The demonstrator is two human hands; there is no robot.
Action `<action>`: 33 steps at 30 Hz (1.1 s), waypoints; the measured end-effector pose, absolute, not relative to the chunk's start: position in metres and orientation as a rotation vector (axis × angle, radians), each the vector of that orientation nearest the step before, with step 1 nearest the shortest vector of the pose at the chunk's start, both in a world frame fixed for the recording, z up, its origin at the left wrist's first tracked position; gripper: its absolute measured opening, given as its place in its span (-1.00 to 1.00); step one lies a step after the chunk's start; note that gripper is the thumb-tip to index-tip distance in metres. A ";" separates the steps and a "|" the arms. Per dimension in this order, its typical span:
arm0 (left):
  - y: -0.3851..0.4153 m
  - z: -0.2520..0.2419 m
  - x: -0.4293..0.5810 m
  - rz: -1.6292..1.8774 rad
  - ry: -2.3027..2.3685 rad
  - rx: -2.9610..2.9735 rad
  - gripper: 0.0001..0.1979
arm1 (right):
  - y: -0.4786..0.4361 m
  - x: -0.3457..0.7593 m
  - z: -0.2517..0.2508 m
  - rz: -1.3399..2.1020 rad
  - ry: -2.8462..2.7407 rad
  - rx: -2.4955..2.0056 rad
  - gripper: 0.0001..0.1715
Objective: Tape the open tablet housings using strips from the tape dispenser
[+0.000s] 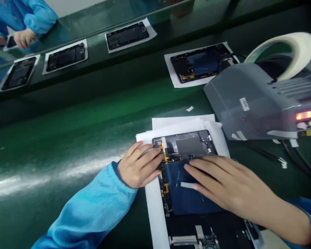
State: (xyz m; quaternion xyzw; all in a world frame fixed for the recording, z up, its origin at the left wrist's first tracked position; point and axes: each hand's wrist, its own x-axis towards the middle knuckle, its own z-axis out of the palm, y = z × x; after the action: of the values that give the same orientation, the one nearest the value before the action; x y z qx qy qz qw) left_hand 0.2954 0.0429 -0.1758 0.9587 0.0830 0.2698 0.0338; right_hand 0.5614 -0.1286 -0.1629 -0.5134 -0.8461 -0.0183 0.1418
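Observation:
An opened tablet [189, 143] lies on white paper [155, 221], its inner parts, orange flex cables and a blue film-covered panel [184, 197] facing up. My left hand [142, 164] rests on the tablet's upper left edge with its fingers stretched out by an orange cable. Over the middle of the tablet is my right hand [228, 183], its fingertips touching near the upper edge of the blue panel. A short white strip of tape [188, 185] sticks out from its thumb side; how the strip is held is partly hidden.
A grey tape dispenser [248, 97] with a roll of tape [300, 52] and red display stands at the right. Another opened tablet [202, 64] and several more lie on papers along the back shelf. Across the bench sits a person in blue sleeves [41, 17].

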 end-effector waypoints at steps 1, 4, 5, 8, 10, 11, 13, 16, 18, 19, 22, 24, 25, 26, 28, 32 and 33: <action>0.042 -0.176 0.295 0.823 0.248 2.955 -0.70 | -0.111 0.546 -0.158 -0.073 -2.497 -1.471 -0.57; 0.040 -0.176 0.295 0.842 0.236 2.961 -0.69 | -0.079 0.522 -0.150 -0.139 -2.498 -1.482 -0.57; 0.040 -0.177 0.295 0.857 0.233 2.951 -0.69 | -0.076 0.521 -0.149 -0.147 -2.495 -1.488 -0.56; 0.036 -0.181 0.296 0.840 0.198 2.924 -0.66 | -0.076 0.526 -0.150 -0.152 -2.534 -1.500 -0.53; 0.034 -0.182 0.296 0.796 0.165 2.927 -0.62 | -0.076 0.529 -0.152 -0.166 -2.558 -1.492 -0.50; 0.033 -0.183 0.296 0.763 0.153 2.935 -0.60 | -0.075 0.530 -0.152 -0.173 -2.568 -1.487 -0.48; 0.033 -0.182 0.295 0.700 0.129 2.948 -0.54 | -0.071 0.530 -0.154 -0.171 -2.576 -1.481 -0.46; 0.034 -0.179 0.295 0.625 0.113 2.960 -0.51 | -0.065 0.530 -0.155 -0.135 -2.565 -1.491 -0.43; 0.035 -0.177 0.296 0.615 0.123 2.957 -0.50 | -0.063 0.531 -0.155 -0.120 -2.552 -1.491 -0.41; 0.036 -0.176 0.297 0.611 0.135 2.952 -0.50 | -0.063 0.531 -0.155 -0.119 -2.544 -1.483 -0.42; 0.037 -0.176 0.298 0.586 0.169 2.931 -0.49 | -0.064 0.533 -0.155 -0.128 -2.512 -1.443 -0.45; 0.037 -0.177 0.298 0.565 0.188 2.910 -0.49 | -0.066 0.534 -0.155 -0.125 -2.503 -1.434 -0.45; 0.037 -0.178 0.298 0.557 0.194 2.902 -0.48 | -0.067 0.534 -0.156 -0.119 -2.505 -1.441 -0.45; 0.037 -0.178 0.298 0.551 0.196 2.898 -0.48 | -0.068 0.534 -0.156 -0.110 -2.507 -1.455 -0.45; 0.038 -0.177 0.298 0.543 0.185 2.913 -0.48 | -0.068 0.533 -0.158 -0.097 -2.514 -1.477 -0.46; 0.046 -0.168 0.301 0.509 0.146 2.972 -0.45 | -0.066 0.534 -0.160 -0.079 -2.526 -1.461 -0.46; 0.048 -0.165 0.303 0.475 0.150 2.963 -0.45 | -0.065 0.535 -0.159 -0.070 -2.525 -1.454 -0.46</action>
State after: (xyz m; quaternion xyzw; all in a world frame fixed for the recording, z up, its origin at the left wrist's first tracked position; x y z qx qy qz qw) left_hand 0.3028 0.0482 -0.1648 0.9839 0.0499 0.1575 0.0682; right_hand 0.5348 -0.0650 -0.1588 -0.4957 -0.8607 -0.0237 0.1135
